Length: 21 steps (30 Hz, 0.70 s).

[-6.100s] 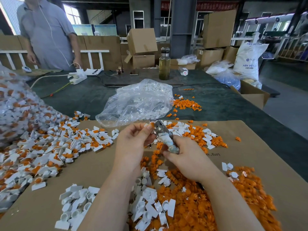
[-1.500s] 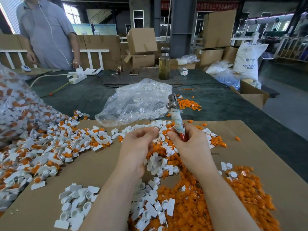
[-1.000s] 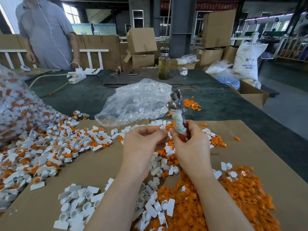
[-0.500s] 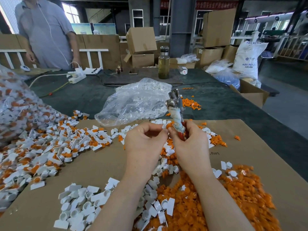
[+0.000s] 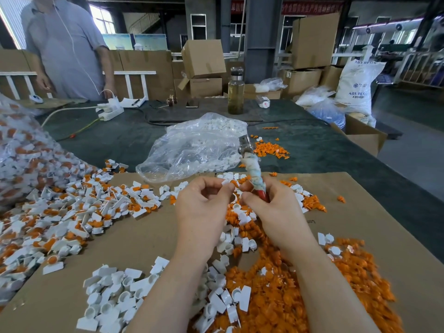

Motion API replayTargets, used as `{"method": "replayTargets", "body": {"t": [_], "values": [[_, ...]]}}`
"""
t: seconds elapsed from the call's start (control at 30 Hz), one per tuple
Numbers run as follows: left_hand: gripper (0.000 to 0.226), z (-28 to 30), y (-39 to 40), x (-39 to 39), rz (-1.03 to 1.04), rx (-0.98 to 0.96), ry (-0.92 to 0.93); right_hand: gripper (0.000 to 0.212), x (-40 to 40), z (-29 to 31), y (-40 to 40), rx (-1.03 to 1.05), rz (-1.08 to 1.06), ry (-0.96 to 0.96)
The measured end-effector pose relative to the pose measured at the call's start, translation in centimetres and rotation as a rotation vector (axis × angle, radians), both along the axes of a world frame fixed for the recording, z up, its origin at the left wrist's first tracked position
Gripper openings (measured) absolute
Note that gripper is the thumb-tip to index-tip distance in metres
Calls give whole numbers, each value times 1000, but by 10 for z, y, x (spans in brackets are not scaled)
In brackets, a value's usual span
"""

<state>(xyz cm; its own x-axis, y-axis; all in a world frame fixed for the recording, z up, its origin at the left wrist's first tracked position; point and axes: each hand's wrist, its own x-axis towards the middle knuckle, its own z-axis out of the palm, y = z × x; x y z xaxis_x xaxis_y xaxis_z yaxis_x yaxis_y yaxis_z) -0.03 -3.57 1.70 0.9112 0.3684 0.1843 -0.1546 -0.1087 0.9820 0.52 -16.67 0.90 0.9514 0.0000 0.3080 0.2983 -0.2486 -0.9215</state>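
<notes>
Right hand (image 5: 276, 207) is wrapped round the red bottom end of a small tool (image 5: 253, 169) with a rag-wound handle. It's held upright, metal head on top, just above the cardboard sheet (image 5: 144, 236). Left hand (image 5: 204, 207) is right next to it, thumb and forefinger pinching a little white piece (image 5: 227, 182), almost touching the right thumb.

Directly under and between the hands it's a mess of loose white and orange bits. The orange heap (image 5: 288, 296) sits under the right forearm, and a plain white pile (image 5: 115, 296) is near the left elbow. Further left is a big mixed spread (image 5: 60, 212) running up to a stuffed clear sack (image 5: 19, 152).

Just behind the tool head lies a crumpled plastic bag (image 5: 194, 150) of white parts, with a small orange scatter (image 5: 270, 149) beside it on the green table (image 5: 108, 140). Way back are a bottle (image 5: 236, 92), a power strip (image 5: 109, 110), and another person (image 5: 69, 44) standing at the far edge.
</notes>
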Motion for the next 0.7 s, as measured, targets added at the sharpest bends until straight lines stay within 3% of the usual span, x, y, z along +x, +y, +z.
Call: {"method": "replayTargets", "body": {"t": [0.23,0.4,0.7], "values": [[4,4,6,0,-55,-179,-18,7,-3,5,-20,-91,171,180],[3,6,9,0,-74,-276,-45,31,-3,6,-21,-252,281,237],[6,3,17,4,-90,-193,-81,35,-4,5,-22,-257,328,275]]}}
